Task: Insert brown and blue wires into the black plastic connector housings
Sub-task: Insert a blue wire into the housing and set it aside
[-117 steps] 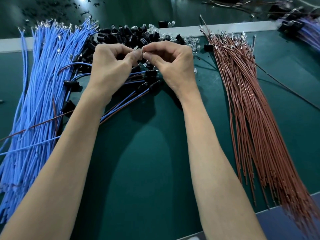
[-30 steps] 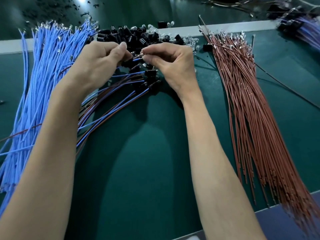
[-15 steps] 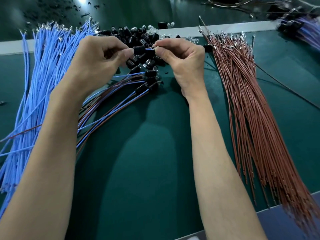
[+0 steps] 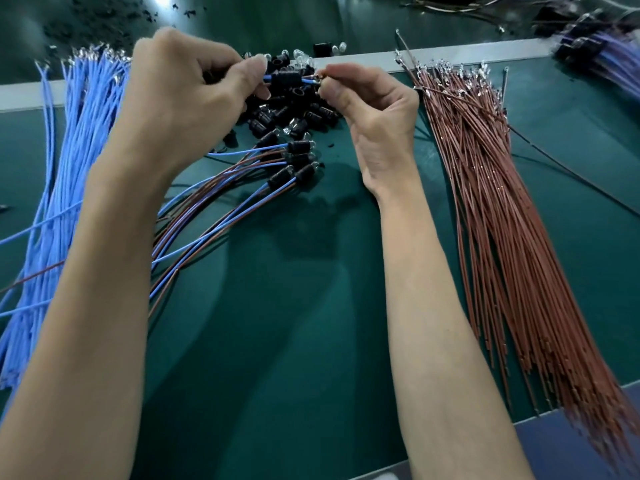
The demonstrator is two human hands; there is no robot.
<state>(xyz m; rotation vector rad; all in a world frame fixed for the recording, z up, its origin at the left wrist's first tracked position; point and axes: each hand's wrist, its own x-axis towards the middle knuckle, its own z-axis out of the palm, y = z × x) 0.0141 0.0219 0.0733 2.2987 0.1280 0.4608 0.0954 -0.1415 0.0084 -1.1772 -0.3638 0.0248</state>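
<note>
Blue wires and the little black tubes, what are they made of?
Blue wires: probably a bendy plastic skin, smooth and dull, since they curve loosely; the shiny tips look like metal. Black tubes: likely hard plastic, slightly glossy, with moulded ridges.

A dark green counter [image 4: 277,341] carries a thick sheaf of blue wires [image 4: 79,140] along its left side and a fanned sheaf of brown wires [image 4: 502,237] along its right. Between them, at the far side, lies a heap of black housings [image 4: 294,112] mixed with small clear bulbs [image 4: 301,57]. Just nearer lie several wired housings [image 4: 298,157], their blue and brown leads trailing leftward. A pale strip [image 4: 450,57] crosses the far edge.
</note>
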